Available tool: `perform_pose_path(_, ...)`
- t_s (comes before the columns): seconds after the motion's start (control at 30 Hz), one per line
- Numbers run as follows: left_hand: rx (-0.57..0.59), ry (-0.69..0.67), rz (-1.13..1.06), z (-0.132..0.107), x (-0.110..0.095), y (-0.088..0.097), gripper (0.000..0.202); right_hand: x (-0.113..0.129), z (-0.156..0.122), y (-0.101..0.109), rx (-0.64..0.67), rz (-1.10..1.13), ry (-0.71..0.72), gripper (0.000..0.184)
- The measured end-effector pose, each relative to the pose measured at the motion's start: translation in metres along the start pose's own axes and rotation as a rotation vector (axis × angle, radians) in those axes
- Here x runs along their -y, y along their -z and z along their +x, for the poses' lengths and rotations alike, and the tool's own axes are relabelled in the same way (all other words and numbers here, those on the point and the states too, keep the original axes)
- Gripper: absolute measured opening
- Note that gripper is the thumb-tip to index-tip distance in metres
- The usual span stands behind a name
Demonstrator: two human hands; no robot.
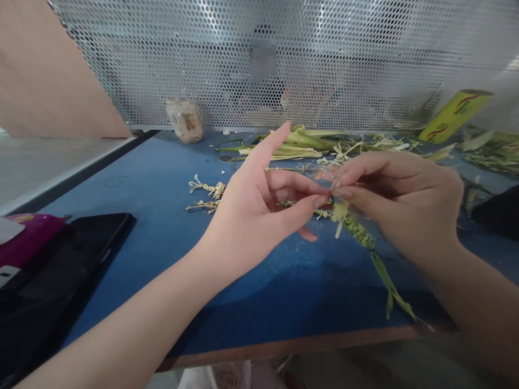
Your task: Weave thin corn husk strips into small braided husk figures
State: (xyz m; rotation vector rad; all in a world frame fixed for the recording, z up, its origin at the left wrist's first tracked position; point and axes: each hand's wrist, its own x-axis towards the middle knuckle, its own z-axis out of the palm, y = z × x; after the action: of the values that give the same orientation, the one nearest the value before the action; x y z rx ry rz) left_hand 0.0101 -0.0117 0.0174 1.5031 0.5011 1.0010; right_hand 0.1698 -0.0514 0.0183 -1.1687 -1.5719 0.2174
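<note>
A braided green plant-leaf piece (359, 231) hangs from my fingertips over the front of the blue table, its long loose leaf ends trailing down to the right. My left hand (259, 200) pinches thumb against a fingertip at the piece's upper end, index finger stretched upward. Close against it, the thumb and index finger of my right hand (405, 200) pinch the same end. What lies exactly between the fingertips is too small to see. Behind my left hand lie pale braided figures (208, 188), partly hidden by it.
Green leaf strips (300, 146) lie along the back, below a perforated metal panel (227, 59). A wrapped packet (185, 121) stands back left, a yellow tube (454, 116) leans back right. A black phone (93, 243) and a magenta object (30, 237) are at left.
</note>
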Motion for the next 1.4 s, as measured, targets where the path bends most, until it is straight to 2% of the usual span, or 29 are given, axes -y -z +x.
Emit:
perform_pose_path(0.2,0.008,-0.002,-0.032,-0.001,-0.003,0.0,0.079,-0.007,0.001,-0.003,-0.009,0.163,-0.079,0.008)
perform_pose_path(0.3,0.018,0.003,-0.032,-0.001,-0.003,0.001,0.082,-0.011,0.002,-0.004,0.026,0.247,-0.122,0.009)
perform_pose_path(0.53,0.012,-0.025,0.009,-0.002,-0.001,0.002,0.077,-0.014,0.002,-0.005,0.072,0.289,-0.156,0.009)
perform_pose_path(0.87,-0.005,0.042,-0.044,0.002,-0.004,0.003,0.09,-0.018,0.001,-0.004,0.165,0.354,-0.185,0.007)
perform_pose_path(1.1,0.017,0.113,-0.086,0.005,-0.005,0.005,0.093,-0.015,0.004,-0.004,0.224,0.411,-0.086,0.006)
perform_pose_path(1.4,-0.01,0.099,-0.042,0.003,-0.005,0.006,0.092,-0.013,0.006,-0.003,0.252,0.352,-0.088,0.007)
